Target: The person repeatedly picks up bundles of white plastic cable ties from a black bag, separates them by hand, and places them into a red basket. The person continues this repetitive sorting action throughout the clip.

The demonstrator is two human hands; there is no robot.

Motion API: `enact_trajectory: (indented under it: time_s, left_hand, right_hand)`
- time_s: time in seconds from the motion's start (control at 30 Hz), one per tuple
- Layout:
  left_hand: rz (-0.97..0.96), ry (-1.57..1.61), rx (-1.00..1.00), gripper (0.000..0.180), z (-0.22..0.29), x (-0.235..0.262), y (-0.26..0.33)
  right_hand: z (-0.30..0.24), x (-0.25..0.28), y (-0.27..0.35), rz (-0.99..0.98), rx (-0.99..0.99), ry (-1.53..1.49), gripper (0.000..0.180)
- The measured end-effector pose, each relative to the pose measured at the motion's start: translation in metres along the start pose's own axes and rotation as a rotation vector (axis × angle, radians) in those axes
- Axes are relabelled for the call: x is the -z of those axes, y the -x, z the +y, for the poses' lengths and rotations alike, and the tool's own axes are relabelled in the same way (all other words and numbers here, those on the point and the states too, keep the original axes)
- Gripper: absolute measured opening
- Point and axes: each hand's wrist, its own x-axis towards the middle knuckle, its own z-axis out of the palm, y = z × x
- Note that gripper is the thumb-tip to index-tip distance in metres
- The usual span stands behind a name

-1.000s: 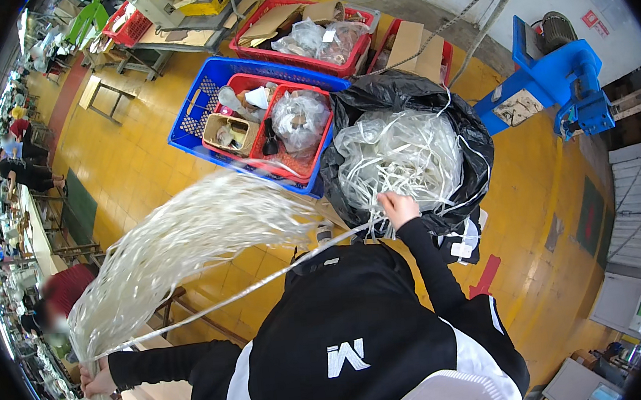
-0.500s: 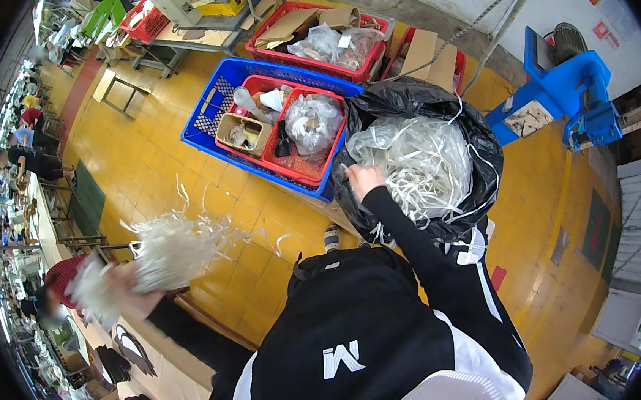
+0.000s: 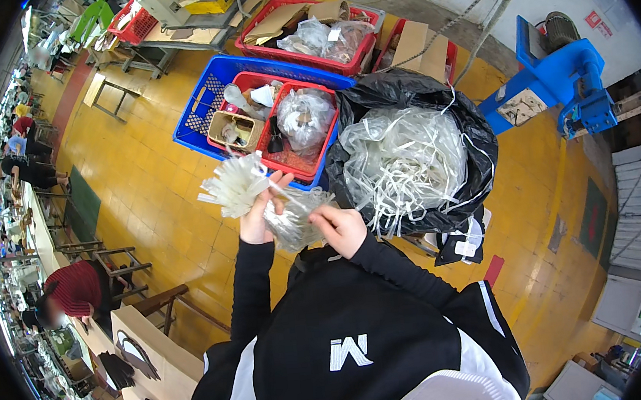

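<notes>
A bundle of whitish translucent strips [image 3: 234,186] is gripped near its middle by my left hand [image 3: 259,211], its fingers wrapped round it. The cut-looking ends fan out above that hand, and loose strips trail down to its right. My right hand [image 3: 342,228] is closed in a pinch at the edge of these trailing strips; its fingertips partly hide what they grip. To the right of both hands, a black plastic bag [image 3: 473,129] stands with its mouth wide. Inside it lies a clear plastic liner [image 3: 365,139] with a tangled heap of similar strips [image 3: 418,180].
Beyond my hands a blue crate [image 3: 202,107] holds red baskets [image 3: 277,127] with small boxes and plastic bags. Another red crate [image 3: 277,53] stands behind. A blue machine [image 3: 538,78] is at the right. A person in a red top [image 3: 73,290] bends over the worktable [image 3: 154,344] at the left.
My left hand has swung the bundle from the far left to in front of my body. My right hand has left the bag's edge and come down to the bundle's trailing strips.
</notes>
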Motion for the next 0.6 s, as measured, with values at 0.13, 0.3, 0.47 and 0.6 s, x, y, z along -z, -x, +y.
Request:
enact_trajectory:
  time_s: [0.13, 0.3, 0.47, 0.6]
  left_hand:
    - [0.015, 0.116, 0.024, 0.054, -0.026, -0.022, 0.000]
    - [0.050, 0.321, 0.019, 0.027, -0.033, -0.018, -0.004]
    - [0.452, 0.278, -0.294, 0.009, 0.019, 0.040, -0.006]
    - [0.866, 0.316, -0.763, 0.016, 0.099, 0.239, 0.064]
  right_hand:
    - [-0.007, 0.010, -0.008, 0.206, -0.025, -0.025, 0.009]
    - [-0.003, 0.012, -0.006, 0.054, 0.130, 0.122, 0.011]
    - [0.016, 0.020, -0.002, -0.002, 0.133, 0.206, 0.013]
    - [0.037, 0.043, 0.014, -0.043, -0.015, 0.325, 0.016]
